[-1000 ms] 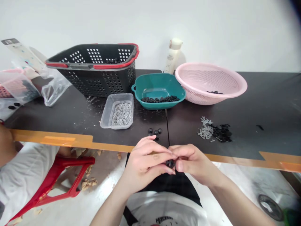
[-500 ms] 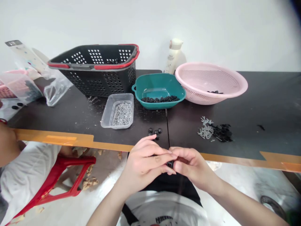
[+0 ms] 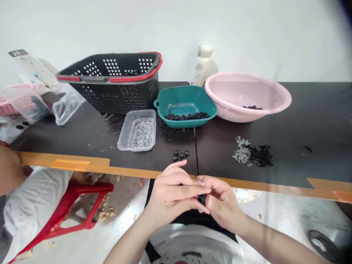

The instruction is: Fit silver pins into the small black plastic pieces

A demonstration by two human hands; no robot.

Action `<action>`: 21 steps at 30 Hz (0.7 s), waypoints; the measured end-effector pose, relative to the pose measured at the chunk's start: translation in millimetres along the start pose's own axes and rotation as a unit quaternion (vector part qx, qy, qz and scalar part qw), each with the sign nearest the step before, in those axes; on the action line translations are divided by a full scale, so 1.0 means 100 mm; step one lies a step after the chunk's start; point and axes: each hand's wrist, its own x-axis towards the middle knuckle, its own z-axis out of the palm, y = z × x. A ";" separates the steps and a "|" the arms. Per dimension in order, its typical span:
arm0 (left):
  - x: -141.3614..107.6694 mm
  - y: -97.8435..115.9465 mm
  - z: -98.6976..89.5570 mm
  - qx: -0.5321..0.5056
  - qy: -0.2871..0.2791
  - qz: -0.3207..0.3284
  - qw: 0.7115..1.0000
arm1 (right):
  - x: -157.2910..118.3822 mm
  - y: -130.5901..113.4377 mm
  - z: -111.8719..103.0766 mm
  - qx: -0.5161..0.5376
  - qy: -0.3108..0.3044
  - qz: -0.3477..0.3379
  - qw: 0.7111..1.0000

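Note:
Between the fingertips of both hands, just off the table's front edge, sits a small round black part (image 3: 202, 199), mostly covered by fingers. My left hand (image 3: 178, 192) pinches it from the left, palm down. From the right, my right hand (image 3: 221, 200) grips it between thumb and fingers. Several round black parts (image 3: 181, 155) lie on the table past my left hand. Farther right are a heap of black parts (image 3: 261, 156) and a pile of silver screw-like pins (image 3: 242, 150).
A clear tub (image 3: 123, 134) of metal pins, a teal basin (image 3: 187, 95) with black parts, a pink colander (image 3: 247, 82) and a black basket (image 3: 115, 93) stand behind. A white bottle (image 3: 203, 66) is at the wall. At left, another person (image 3: 30, 198) sits near a red stool (image 3: 90, 209).
Both hands have shifted slightly down and right with the small black part still between them. The view has moved a little; things on the table stay put.

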 end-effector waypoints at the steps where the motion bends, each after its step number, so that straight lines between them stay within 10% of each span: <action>1: 0.00 0.00 -0.01 0.007 -0.005 -0.006 1.000 | 0.01 -0.02 0.00 0.001 -0.008 0.016 1.000; 11: -0.11 -0.01 -0.18 0.144 -0.104 -0.047 0.983 | -0.04 -0.30 -0.18 -0.304 -0.027 0.066 0.950; 21: -0.40 -0.46 -0.20 0.391 -0.060 -0.140 0.908 | -0.30 -0.45 -0.93 -0.462 0.234 0.052 0.854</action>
